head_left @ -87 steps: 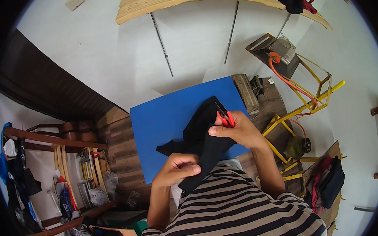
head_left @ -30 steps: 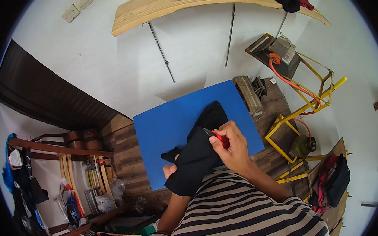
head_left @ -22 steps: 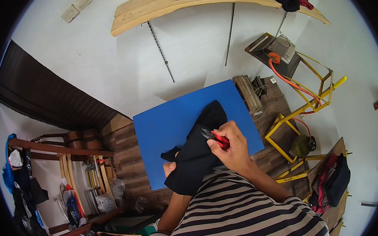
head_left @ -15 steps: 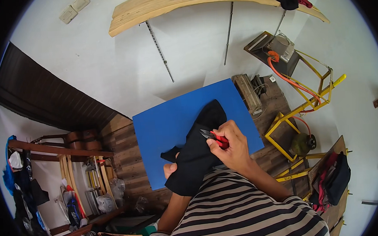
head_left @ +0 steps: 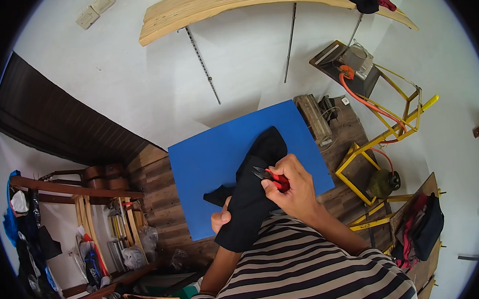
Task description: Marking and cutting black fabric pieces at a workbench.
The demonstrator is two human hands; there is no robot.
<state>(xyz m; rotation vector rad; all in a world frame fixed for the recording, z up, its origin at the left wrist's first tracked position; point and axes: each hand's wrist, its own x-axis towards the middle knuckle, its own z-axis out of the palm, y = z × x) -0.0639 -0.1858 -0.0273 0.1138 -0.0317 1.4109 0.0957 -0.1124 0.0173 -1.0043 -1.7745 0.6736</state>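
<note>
A piece of black cloth [head_left: 248,198], perhaps part of a garment, lies aslant over a blue tabletop [head_left: 207,156]; its near end hangs over my left forearm. My left hand [head_left: 221,220] grips the left edge of the cloth, thumb on top, the other fingers mostly hidden beneath. My right hand [head_left: 297,188] is closed around small red-handled thread snips [head_left: 276,180]. Their dark blades point left, over the middle of the cloth, and look slightly parted. Whether the blade tips touch the cloth I cannot tell.
A wooden shelf [head_left: 189,14] with packed goods runs along the far wall. At right stands a yellow metal frame [head_left: 354,160] with an orange hose [head_left: 372,105] and a green gas cylinder [head_left: 383,183]. Cluttered racks [head_left: 79,193] are at left. Folded clothes [head_left: 421,229] lie at lower right.
My left hand has shifted slightly to the right and farther away, bunching the near part of the cloth narrower. The snips have moved a little; my right hand keeps its hold on them.
</note>
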